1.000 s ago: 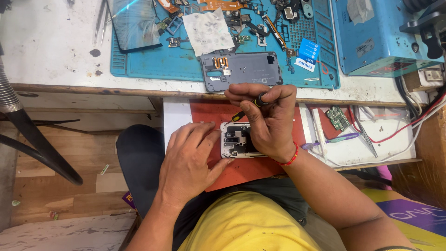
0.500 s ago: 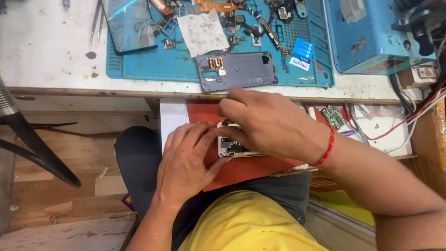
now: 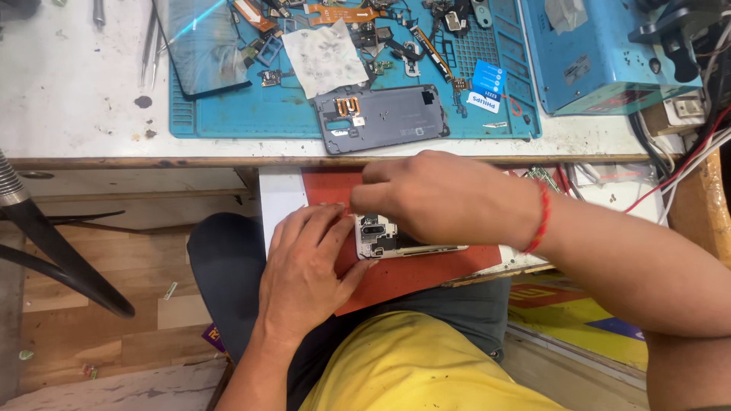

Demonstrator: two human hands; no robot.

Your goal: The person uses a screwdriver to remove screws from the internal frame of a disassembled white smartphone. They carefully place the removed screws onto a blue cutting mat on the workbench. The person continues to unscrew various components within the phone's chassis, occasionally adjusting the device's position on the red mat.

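Tool and fingertips were plain to see a second ago, when my right hand [image 3: 445, 199] pinched a small dark driver upright over the opened phone [image 3: 388, 237]; now that hand has rolled flat across the phone, knuckles up, fingers curled down at the top edge of the phone, and I cannot tell whether the driver is in my grip or what the fingertips are pinching, since the back of the hand hides them. My view has also slid leftward, so the blue box [image 3: 601, 53] at the far right sits closer to the frame's edge. My left hand [image 3: 312, 266] has stayed put, spread flat on the red mat [image 3: 426, 275] with fingers pressed against the phone's left end, steadying it. The phone lies on that mat on the pulled-out tray just below the bench [image 3: 76, 91] edge, camera end toward my left hand. I judge the work has shifted from turning a screw to pressing or seating something by feel. The grey back cover [image 3: 381, 118] rests untouched on the blue work mat [image 3: 228, 114] above.
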